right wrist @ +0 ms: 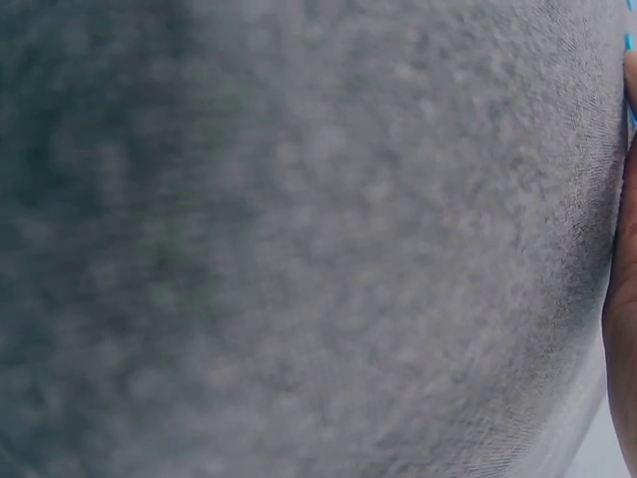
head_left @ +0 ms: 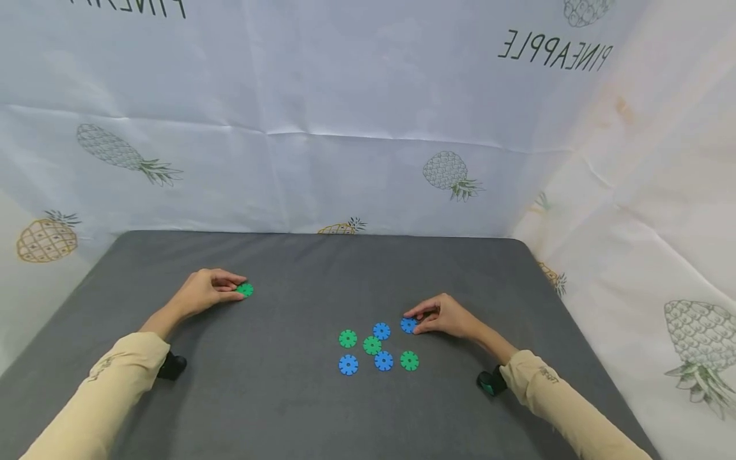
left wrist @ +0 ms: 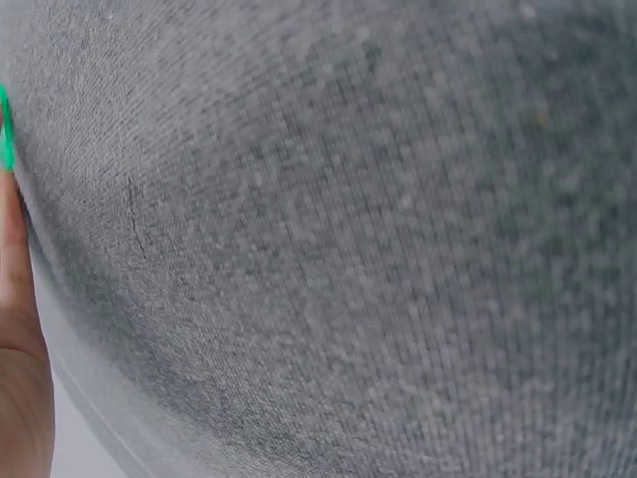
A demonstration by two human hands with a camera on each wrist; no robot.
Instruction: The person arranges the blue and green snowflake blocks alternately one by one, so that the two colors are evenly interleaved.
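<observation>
I am pinching a green disc (head_left: 245,290) between the thumb and fingers of my left hand (head_left: 202,292), and a blue disc (head_left: 409,325) between those of my right hand (head_left: 448,316). Both pieces are showing a round outline, so no long axis is setting a direction. Six loose discs (head_left: 372,345) are lying between my hands: the right hand is sitting nearer, at their two o'clock, the left well apart at their ten o'clock. From the blue disc I am holding, a loose blue disc (head_left: 382,331) is lying just beside it at nine o'clock, and a loose green disc (head_left: 409,361) near it at six. I am not able to tell whether either pinched disc is touching the grey table (head_left: 276,402). Beyond, at twelve o'clock, a pineapple-print curtain (head_left: 345,83) is hanging.
</observation>
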